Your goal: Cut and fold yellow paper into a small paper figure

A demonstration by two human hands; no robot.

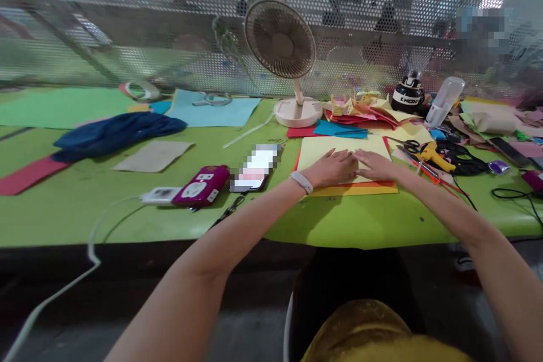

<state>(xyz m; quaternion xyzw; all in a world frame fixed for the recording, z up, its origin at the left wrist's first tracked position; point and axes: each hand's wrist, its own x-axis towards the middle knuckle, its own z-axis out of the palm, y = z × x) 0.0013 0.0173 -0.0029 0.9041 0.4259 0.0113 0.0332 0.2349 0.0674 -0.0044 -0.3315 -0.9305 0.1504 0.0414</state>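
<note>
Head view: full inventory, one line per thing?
table: 1, green, across the view
yellow paper sheet: 1, pale yellow, on orange and red sheets, under both hands
fan: 1, beige, behind the sheet
phone: 1, black, left of the sheet
pink case: 1, magenta, left of the phone
blue cloth: 1, dark blue, far left
tape roll: 1, far left, at the back
folded paper pile: 1, mixed colours, right of the fan
glue gun: 1, yellow, right of the sheet
scissors: 1, black handles, beside the glue gun
left hand: flat on the sheet, white wristband
right hand: flat on the sheet
</note>
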